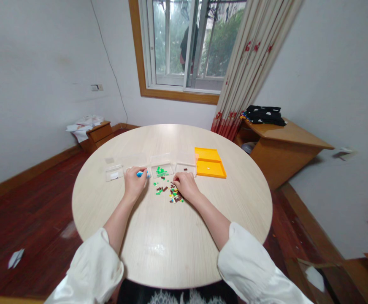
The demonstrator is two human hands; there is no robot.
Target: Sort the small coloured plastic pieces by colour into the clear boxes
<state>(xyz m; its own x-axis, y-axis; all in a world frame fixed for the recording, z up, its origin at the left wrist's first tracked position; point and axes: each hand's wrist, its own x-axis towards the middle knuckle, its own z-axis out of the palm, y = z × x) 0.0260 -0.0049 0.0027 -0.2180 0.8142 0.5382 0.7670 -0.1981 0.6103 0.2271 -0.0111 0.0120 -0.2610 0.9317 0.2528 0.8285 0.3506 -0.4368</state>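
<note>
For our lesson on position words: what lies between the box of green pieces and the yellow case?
The head view shows a clear box there, with a brown piece inside.

On my feed, small brown, green and yellow bricks lie scattered in a loose heap. I see blue pieces, partly hidden, left of them

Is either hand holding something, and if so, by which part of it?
Cannot be told: the left hand is by blue pieces, the right hand at the mixed pile, but any gripped piece is too small to distinguish.
</note>
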